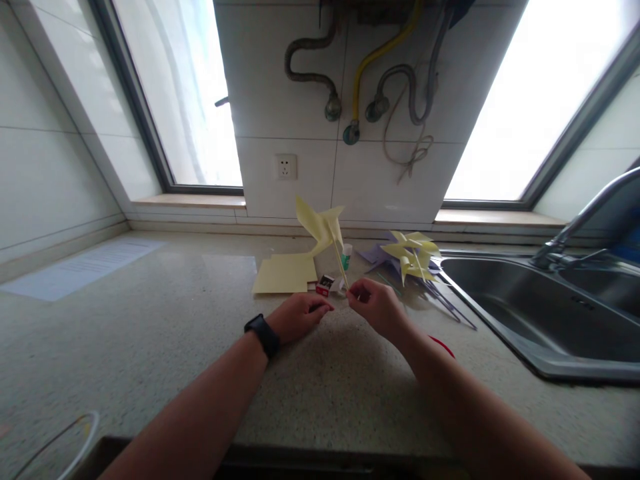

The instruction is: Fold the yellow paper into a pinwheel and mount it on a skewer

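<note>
A pale yellow paper pinwheel (320,225) stands tilted on a thin stick. My right hand (376,305) pinches the lower end of that stick just above the counter. My left hand (300,316), with a dark watch on its wrist, rests on the counter to the left, its fingers loosely bent and nothing seen in them. Just beyond it lie a small red and white box (325,285) with dark bits inside and a stack of yellow paper squares (285,274). Behind the stick stands a green and white tube (346,256).
More yellow and purple pinwheels (412,257) lie on the right, by the steel sink (500,333). Part of a red curved object (442,345) shows beside my right forearm. A printed sheet (80,270) is at the far left; a white cable (89,440) curls at the front left.
</note>
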`<state>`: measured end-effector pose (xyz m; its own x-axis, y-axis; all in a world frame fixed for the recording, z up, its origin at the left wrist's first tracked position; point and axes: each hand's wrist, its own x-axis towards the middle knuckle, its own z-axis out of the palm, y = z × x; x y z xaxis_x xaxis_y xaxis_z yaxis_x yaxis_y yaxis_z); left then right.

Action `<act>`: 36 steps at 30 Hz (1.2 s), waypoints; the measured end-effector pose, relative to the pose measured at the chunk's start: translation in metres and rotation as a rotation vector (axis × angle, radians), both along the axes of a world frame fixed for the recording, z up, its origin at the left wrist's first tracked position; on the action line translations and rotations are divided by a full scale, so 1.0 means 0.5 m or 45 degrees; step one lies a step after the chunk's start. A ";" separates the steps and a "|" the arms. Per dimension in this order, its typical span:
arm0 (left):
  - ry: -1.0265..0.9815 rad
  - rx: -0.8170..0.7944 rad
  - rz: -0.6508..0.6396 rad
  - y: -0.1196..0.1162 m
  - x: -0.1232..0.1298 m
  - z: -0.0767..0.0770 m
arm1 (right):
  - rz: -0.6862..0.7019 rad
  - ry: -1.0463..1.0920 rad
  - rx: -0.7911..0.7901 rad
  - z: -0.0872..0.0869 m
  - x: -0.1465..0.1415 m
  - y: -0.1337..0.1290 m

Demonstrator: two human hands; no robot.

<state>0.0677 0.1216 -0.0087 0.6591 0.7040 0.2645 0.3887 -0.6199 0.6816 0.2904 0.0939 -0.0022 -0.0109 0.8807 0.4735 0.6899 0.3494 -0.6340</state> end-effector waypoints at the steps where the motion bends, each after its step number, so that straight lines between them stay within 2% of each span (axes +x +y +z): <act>1: 0.001 0.000 0.001 0.000 0.000 0.000 | -0.002 0.000 0.002 0.000 0.000 0.000; 36: 0.015 0.011 -0.010 0.002 -0.003 0.001 | -0.047 0.029 0.089 0.007 0.010 0.001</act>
